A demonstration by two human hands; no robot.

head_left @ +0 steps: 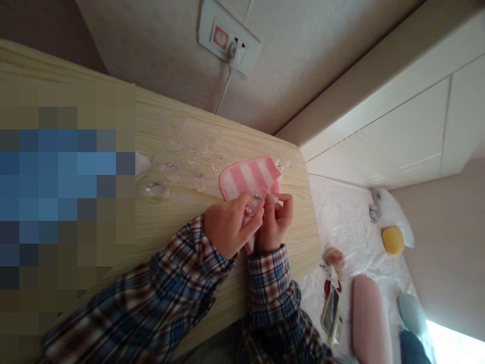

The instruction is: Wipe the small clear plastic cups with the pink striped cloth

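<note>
My left hand (227, 222) is closed on a small clear plastic piece (254, 203), held between thumb and fingers. Close beside it, my right hand (276, 220) pinches a thin clear bit at the same spot; its exact shape is too small to make out. Under both hands lies a pink and white striped cloth (250, 177), partly covered by them. To the left, several clear round discs that look like suction cups (155, 188) are spread over the wooden table (182, 217). A few small clear bits (283, 164) lie just beyond the cloth's far right corner.
A wall socket (229, 38) with a plugged-in white cable (223, 91) is behind the table. Right of the table edge is a white-covered bed (333, 212) with a pink cushion (370, 318), a phone (330, 308) and a yellow round object (393, 240). The left side is blurred out.
</note>
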